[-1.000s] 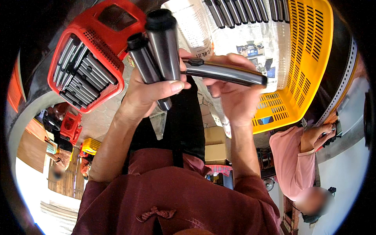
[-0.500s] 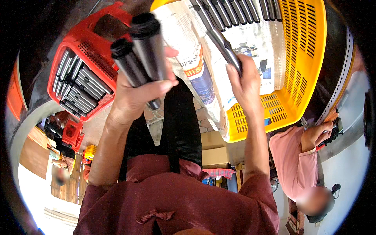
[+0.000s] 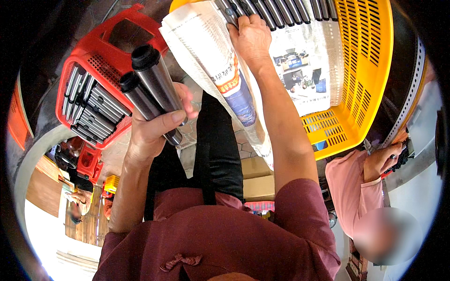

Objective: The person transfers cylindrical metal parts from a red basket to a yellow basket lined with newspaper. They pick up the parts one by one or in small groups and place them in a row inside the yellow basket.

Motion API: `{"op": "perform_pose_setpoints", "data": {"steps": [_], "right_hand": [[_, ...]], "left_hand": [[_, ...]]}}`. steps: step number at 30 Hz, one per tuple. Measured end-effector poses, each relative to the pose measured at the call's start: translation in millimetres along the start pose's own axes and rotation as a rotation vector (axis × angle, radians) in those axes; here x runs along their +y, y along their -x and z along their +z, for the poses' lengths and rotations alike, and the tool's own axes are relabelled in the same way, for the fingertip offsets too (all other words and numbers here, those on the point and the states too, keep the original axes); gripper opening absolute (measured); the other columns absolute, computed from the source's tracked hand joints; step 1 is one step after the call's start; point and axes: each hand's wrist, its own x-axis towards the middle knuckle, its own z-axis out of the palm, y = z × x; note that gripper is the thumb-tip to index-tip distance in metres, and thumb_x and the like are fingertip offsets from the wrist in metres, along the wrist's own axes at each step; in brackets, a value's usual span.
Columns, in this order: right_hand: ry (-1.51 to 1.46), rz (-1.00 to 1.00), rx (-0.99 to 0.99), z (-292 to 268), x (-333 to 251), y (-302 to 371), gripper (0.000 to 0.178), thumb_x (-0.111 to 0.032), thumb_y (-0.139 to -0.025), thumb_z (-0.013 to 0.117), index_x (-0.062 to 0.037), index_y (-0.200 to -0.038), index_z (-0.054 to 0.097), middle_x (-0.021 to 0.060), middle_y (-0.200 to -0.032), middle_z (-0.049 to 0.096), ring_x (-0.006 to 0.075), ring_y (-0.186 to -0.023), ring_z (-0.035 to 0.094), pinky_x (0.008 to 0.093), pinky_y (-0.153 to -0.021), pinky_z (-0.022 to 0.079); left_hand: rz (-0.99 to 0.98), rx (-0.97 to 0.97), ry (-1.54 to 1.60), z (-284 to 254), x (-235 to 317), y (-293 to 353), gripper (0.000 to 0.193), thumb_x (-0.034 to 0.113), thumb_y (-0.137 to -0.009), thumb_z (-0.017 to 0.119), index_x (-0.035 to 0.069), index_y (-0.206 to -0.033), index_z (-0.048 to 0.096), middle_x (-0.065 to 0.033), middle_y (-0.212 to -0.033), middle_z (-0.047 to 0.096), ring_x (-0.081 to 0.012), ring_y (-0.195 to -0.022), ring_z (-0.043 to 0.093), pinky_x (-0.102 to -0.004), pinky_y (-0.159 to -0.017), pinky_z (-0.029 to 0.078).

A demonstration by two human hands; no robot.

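Two dark metal tubes [image 3: 158,84] with black threaded ends are gripped side by side in my left hand [image 3: 152,131], ends tilted up and to the left. The thumb lies across their lower part and the fingers wrap behind. My right hand [image 3: 253,40] reaches over the yellow basket [image 3: 377,70], its fingers bent onto a metal tube [image 3: 227,12] at the left end of a row of similar tubes [image 3: 283,11]. Its fingertips are partly hidden. Printed newspaper [image 3: 300,72] lines the basket under the row, and a flap hangs over the near left side.
At the left stands a red basket [image 3: 101,70] filled with stacked metal tubes [image 3: 101,107]. A co-worker in a pink shirt [image 3: 351,187] is on the right, and another person [image 3: 82,201] is far left. Cardboard boxes [image 3: 258,180] sit below the yellow basket.
My right hand has moved up and left with its tube, bringing it to the row's left end. My left hand has shifted slightly down and left with both tubes.
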Motion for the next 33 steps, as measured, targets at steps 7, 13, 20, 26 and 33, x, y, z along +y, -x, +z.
{"op": "perform_pose_setpoints", "data": {"steps": [7, 13, 20, 26, 33], "right_hand": [[-0.023, -0.055, -0.013, 9, 9, -5, 0.019, -0.025, -0.084, 0.067, -0.0062, -0.086, 0.063, 0.0134, -0.083, 0.060, 0.0336, -0.080, 0.063, 0.0448, -0.070, 0.052], [-0.008, -0.067, -0.025, 3, 0, -7, 0.020, -0.025, -0.084, 0.068, -0.0061, -0.086, 0.063, 0.0129, -0.083, 0.061, 0.0337, -0.078, 0.064, 0.0442, -0.068, 0.053], [-0.006, 0.027, -0.066, 0, -8, -14, 0.021, -0.027, -0.087, 0.066, -0.0065, -0.091, 0.062, 0.0128, -0.087, 0.063, 0.0326, -0.077, 0.067, 0.0440, -0.064, 0.054], [-0.004, 0.076, -0.104, 4, -4, -12, 0.025, -0.032, -0.091, 0.061, -0.0067, -0.093, 0.062, 0.0148, -0.087, 0.065, 0.0350, -0.075, 0.067, 0.0472, -0.065, 0.054], [0.047, 0.099, -0.191, 3, -4, -17, 0.027, -0.033, -0.092, 0.058, -0.0059, -0.092, 0.062, 0.0163, -0.084, 0.068, 0.0364, -0.075, 0.068, 0.0488, -0.065, 0.054]], "left_hand": [[-0.031, -0.025, -0.020, -12, 2, -4, 0.035, 0.006, -0.079, 0.071, -0.002, -0.110, 0.059, -0.0075, -0.092, 0.065, -0.0170, -0.084, 0.067, -0.0333, -0.080, 0.057], [-0.024, 0.019, -0.054, -5, 3, -6, 0.036, 0.010, -0.079, 0.073, -0.001, -0.110, 0.060, -0.0076, -0.090, 0.066, -0.0174, -0.083, 0.067, -0.0329, -0.079, 0.056], [-0.002, 0.026, -0.057, 6, 4, -9, 0.048, 0.010, -0.079, 0.074, -0.003, -0.120, 0.053, -0.0095, -0.089, 0.066, -0.0174, -0.080, 0.066, -0.0307, -0.074, 0.052], [-0.007, 0.047, -0.189, 8, 4, -8, 0.062, 0.018, -0.082, 0.074, -0.006, -0.132, 0.047, -0.0096, -0.087, 0.066, -0.0164, -0.078, 0.065, -0.0306, -0.074, 0.052], [-0.007, 0.056, -0.220, 9, 3, -8, 0.064, 0.023, -0.083, 0.074, -0.007, -0.133, 0.047, -0.0091, -0.087, 0.065, -0.0157, -0.081, 0.066, -0.0296, -0.073, 0.053]]}}
